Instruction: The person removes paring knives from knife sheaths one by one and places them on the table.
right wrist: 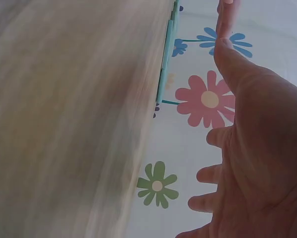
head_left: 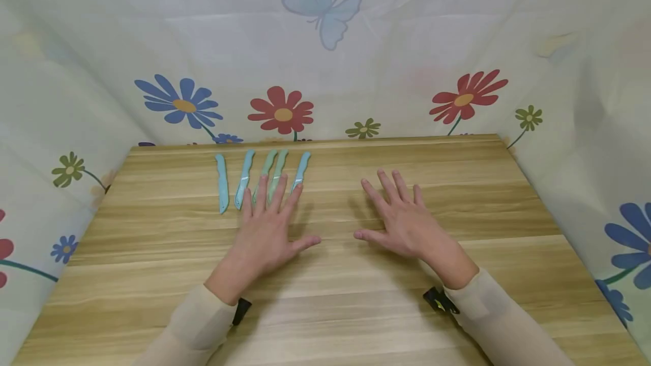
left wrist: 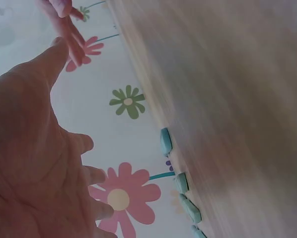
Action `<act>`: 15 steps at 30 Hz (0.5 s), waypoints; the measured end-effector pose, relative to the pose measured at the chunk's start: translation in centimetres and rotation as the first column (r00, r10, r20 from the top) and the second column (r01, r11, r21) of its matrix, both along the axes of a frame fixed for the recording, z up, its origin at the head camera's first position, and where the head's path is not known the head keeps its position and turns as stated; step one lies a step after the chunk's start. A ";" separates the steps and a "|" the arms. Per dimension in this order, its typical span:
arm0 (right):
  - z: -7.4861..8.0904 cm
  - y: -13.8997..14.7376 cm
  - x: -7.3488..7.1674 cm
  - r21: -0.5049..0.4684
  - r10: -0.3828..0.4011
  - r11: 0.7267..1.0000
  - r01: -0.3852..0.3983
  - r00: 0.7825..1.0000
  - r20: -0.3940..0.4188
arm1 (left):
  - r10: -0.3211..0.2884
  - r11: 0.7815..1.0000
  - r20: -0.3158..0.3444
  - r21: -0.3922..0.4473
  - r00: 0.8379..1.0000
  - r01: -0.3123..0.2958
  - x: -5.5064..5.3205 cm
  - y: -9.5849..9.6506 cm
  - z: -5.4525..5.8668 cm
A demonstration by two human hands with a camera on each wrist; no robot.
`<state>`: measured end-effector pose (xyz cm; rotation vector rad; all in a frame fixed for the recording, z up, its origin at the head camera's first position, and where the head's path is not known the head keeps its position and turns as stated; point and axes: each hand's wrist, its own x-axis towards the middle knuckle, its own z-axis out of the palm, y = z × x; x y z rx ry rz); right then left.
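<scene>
Several small knives in light blue and green lie side by side at the table's far left, among them a blue knife (head_left: 222, 184) at the left end, a green knife (head_left: 278, 171) and a blue knife (head_left: 302, 169) at the right end. My left hand (head_left: 264, 239) is held above the table with its fingers spread, partly hiding the lower ends of some knives. In the left wrist view its palm (left wrist: 29, 158) stays apart from the knives. Spread out as well, my right hand (head_left: 407, 222) hovers over the right half of the table and holds nothing.
The wooden table (head_left: 325, 309) has its back edge against a white curtain (head_left: 386, 61) printed with flowers and a butterfly. The curtain also hangs along both sides. A dark wrist strap (head_left: 441, 300) shows at the right sleeve.
</scene>
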<state>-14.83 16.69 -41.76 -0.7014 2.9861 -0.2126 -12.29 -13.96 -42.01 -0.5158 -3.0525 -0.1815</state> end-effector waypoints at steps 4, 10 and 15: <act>0.1 0.0 -0.1 -0.004 0.005 1.000 -0.005 1.000 0.000 | 0.003 1.000 -0.003 -0.003 1.000 -0.003 -0.6 -0.2 0.1; 0.2 -0.3 -0.5 -0.019 0.009 1.000 -0.009 1.000 0.012 | 0.007 1.000 0.012 0.007 1.000 -0.007 -1.6 -0.4 0.4; 0.4 -0.7 -0.9 -0.028 0.027 0.999 -0.027 1.000 -0.009 | 0.014 0.999 0.021 0.038 1.000 -0.015 -2.4 -0.4 0.9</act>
